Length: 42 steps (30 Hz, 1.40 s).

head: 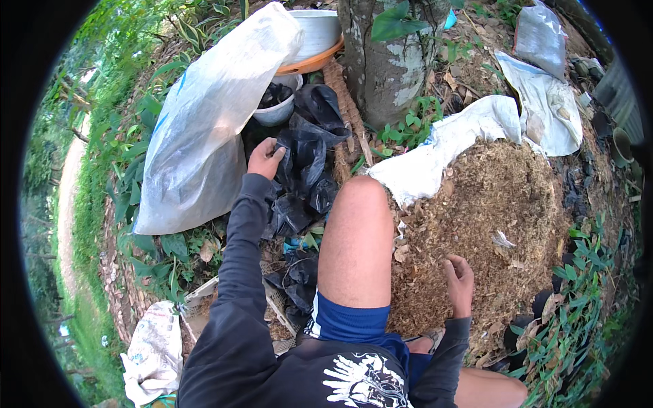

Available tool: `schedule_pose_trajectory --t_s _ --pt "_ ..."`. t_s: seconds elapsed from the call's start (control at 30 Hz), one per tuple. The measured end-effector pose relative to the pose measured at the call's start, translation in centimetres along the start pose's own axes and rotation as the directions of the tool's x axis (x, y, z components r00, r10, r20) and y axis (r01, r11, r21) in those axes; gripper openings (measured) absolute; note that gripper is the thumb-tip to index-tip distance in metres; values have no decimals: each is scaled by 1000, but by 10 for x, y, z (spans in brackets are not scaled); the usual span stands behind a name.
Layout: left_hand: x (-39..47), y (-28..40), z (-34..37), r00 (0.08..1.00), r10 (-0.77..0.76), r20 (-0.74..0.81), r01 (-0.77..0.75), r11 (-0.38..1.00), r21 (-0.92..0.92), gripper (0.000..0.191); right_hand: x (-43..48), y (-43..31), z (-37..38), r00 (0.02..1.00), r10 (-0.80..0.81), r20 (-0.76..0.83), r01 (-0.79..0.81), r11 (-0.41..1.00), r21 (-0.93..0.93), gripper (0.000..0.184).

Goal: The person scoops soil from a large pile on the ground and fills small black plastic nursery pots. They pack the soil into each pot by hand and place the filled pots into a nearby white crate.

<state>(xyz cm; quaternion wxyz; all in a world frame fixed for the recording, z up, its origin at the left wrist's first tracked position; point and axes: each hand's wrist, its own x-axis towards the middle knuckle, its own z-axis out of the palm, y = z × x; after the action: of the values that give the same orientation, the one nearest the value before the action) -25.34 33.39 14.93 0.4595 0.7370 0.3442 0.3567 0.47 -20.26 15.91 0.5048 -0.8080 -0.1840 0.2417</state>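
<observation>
My left hand (265,159) is at a heap of black plastic bags (306,153), its thumb and forefinger pinching the edge of one. Right beside that wrist stands a large translucent white woven sack (204,122). On the other side of my raised knee, my right hand (460,285) hovers low over a spread of brown, crumbly soil mix (490,204). Its fingers are loosely curled, and whether a small bit lies between them is hidden.
A grey bowl with dark contents (275,109) sits behind the bags, below an orange basin (314,62) and a metal basin (316,33). A tree trunk (390,66) rises ahead. White sacking (444,148) edges the soil. A plastic crate (279,308) lies near my left elbow.
</observation>
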Motion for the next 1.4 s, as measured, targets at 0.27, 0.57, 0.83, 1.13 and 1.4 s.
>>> schedule_pose_trajectory --t_s 0.27,0.57,0.83,1.13,1.4 --pt "7 8 -37 970 10 -243 78 934 350 25 1 8 2 987 152 45 -154 987 45 22" --pt "-118 47 17 956 293 -8 -264 873 410 25 0 15 9 987 133 86 -138 989 56 26" --pt "-242 4 35 932 -343 -118 351 769 535 68 1 22 18 982 141 123 -131 988 -86 29" --pt "-180 -48 17 955 -230 -188 267 942 205 17 3 25 25 989 82 126 -71 993 -90 29" --pt "-236 -58 -63 966 -256 15 256 958 -128 19 0 29 25 983 109 145 -89 987 -136 28"
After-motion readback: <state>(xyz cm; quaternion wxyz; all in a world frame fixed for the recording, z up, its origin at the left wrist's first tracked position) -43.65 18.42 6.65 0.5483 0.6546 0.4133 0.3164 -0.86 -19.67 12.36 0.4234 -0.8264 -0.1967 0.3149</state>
